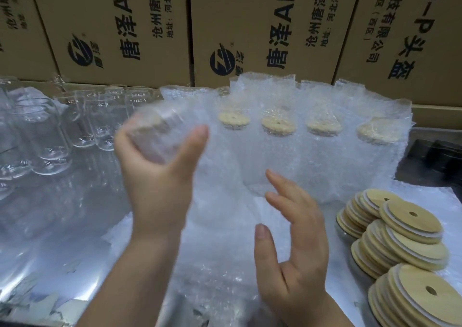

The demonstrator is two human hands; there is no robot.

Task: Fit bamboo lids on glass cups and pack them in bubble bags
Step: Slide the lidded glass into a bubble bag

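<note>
A row of brown cardboard cartons (262, 26) stood along the back, printed with dark Chinese characters and a round logo. Below them lay a shiny, silvery tabletop (62, 201) catching bright glare. A dark, indistinct shape (437, 159) sat at the right edge.

The left forearm (117, 279) rises from the bottom edge, left of centre, to the left hand (157, 184), which sits left of the frame's middle with its back toward the camera. Its fingers curl round the left side of a blurred clear glass cup in a bubble bag (160, 134), and its thumb stretches up and right along the other side. The right hand (297, 259) is lower, right of centre, with its palm facing left and only a short piece of wrist showing at the bottom edge. Its fingers (282, 184) are straight, slightly spread and point up and left. Its thumb stands upright. It holds nothing. The two hands are apart.
</note>
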